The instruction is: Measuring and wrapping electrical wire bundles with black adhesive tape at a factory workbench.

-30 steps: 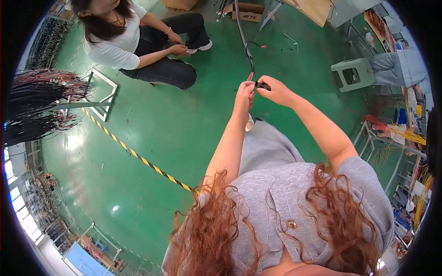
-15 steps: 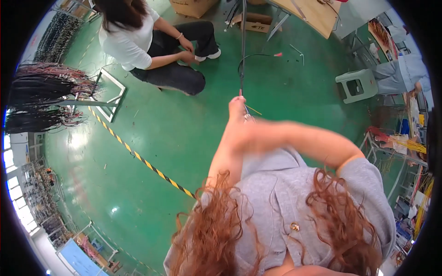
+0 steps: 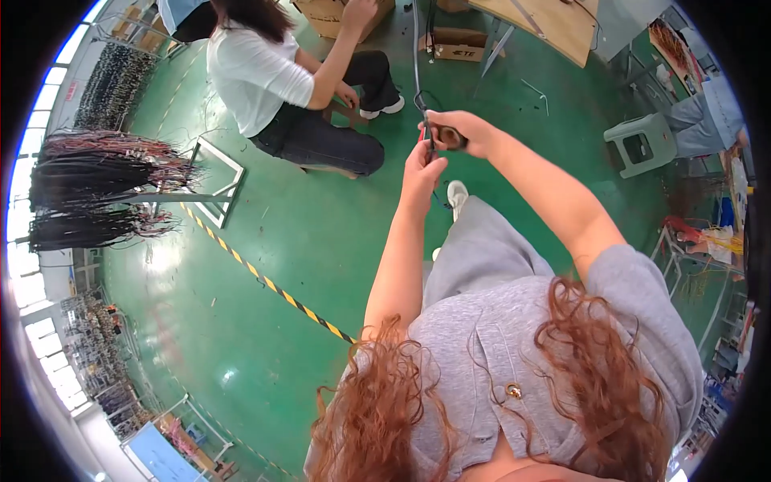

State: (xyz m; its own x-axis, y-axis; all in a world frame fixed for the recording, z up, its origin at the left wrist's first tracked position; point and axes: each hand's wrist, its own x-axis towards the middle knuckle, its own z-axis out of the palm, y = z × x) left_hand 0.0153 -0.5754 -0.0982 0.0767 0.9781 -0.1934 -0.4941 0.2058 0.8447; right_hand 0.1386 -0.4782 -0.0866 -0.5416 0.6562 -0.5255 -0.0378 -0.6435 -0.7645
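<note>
Left hand: the person's left hand (image 3: 421, 175) is raised in front of the body, its fingers closed around a long, thin, dark cable bundle (image 3: 418, 68) near that bundle's lower part; the thumb lies across the front.
Left forearm: runs nearly straight up from the lower edge, leaning slightly right toward the wrist.
Right hand: the person's right hand (image 3: 468, 131) is just beside and a little above the left, palm side turned toward it, the fingertips at the bundle and the grip curled around a dark roll with a round brown core (image 3: 452, 139).
Right arm: bent at the elbow, the forearm slanting up and left from the grey short sleeve (image 3: 634, 269).
Gap between hands: small; the exact finger contacts are too small to tell.
Cable bundle: hangs from the top edge down into both hands; red wire (image 3: 423, 134) shows at the left fingertips, and a thin black loop (image 3: 434, 100) stands out just above the right hand.
Below the hands: a white shoe (image 3: 457, 193) and grey trousers (image 3: 486, 237) over a glossy green floor (image 3: 193, 321).
Seated co-worker: a person in a white top (image 3: 255, 76) and dark trousers sits at upper left, one hand (image 3: 359, 14) lifted, the other low near the knees.
Right side: a pale green plastic stool (image 3: 640, 143) stands well apart from the hands.
Top: an open brown cardboard box (image 3: 458, 50) sits beside a light wooden tabletop (image 3: 554, 28).
</note>
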